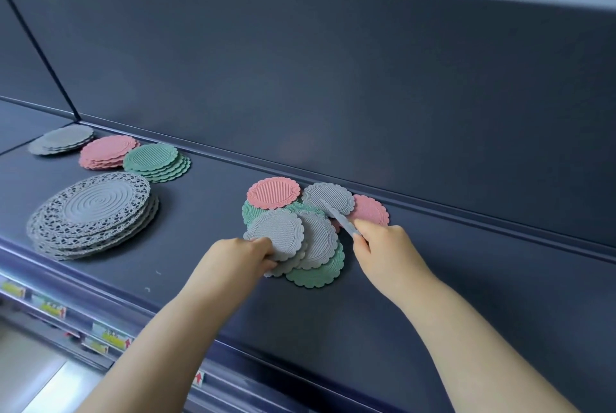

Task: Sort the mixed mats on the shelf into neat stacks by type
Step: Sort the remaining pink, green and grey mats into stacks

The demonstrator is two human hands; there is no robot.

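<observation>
- Shelf (pixel 433 296): a dark, flat board that carried all the mats, backed by a dark panel (pixel 333 62).
- Mixed pile (pixel 320 274): small scalloped mats in grey, green and pink lay overlapping at mid-shelf, close to the rear ledge. A pink mat (pixel 273 192) lay on top at the rear left.
- Left hand (pixel 243 256): its grip was curled round the near edge of a grey mat (pixel 278 229) at the front left of the pile.
- Right hand (pixel 383 242): its grip pinched a second grey mat (pixel 338 216), held tilted and seen almost edge-on above the pile.
- Sorted stacks, well apart at the left: a grey stack (pixel 61 141), a pink stack (pixel 106 151) and a green stack (pixel 155 162) in a rear row, and a larger grey lace-edged stack (pixel 93 216) in front.
- Price labels (pixel 110 336) lined the shelf's front edge.
</observation>
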